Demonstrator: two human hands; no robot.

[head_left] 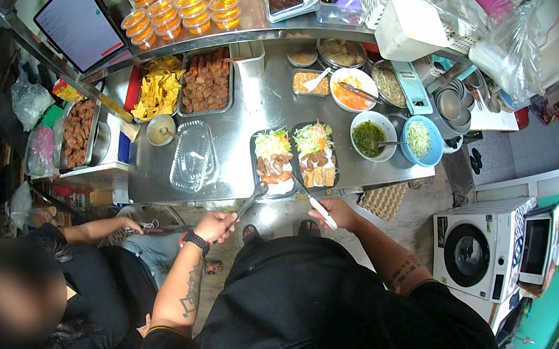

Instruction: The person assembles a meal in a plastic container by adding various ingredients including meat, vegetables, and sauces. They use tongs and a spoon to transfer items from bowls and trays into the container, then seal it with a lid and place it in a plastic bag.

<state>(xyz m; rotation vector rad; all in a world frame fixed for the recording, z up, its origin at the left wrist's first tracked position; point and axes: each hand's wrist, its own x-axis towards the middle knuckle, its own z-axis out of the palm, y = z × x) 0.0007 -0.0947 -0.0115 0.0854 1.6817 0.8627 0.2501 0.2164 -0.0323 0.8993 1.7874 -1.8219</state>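
Note:
My left hand (216, 226) is closed round the handle of a dark long-handled utensil (251, 198), perhaps a serving spoon, its head at the near edge of the left meal tray (253, 158). My right hand (338, 214) grips a white-handled knife (320, 210), whose thin blade points up between the two trays. Both black trays stand side by side at the counter's front edge. The left one holds shredded vegetables, sliced meat, a sausage-like piece and rice. In the right meal tray (336, 160) lie shredded vegetables, meat and pale yellow-brown pieces.
An empty clear plastic container (193, 159) lies left on the steel counter (228, 135). Behind are a tray of browned meat (206, 85) and yellow strips (156, 88). Right stand a green sauce bowl (368, 136) and a blue bowl (423, 141). A person (91, 298) sits at my left.

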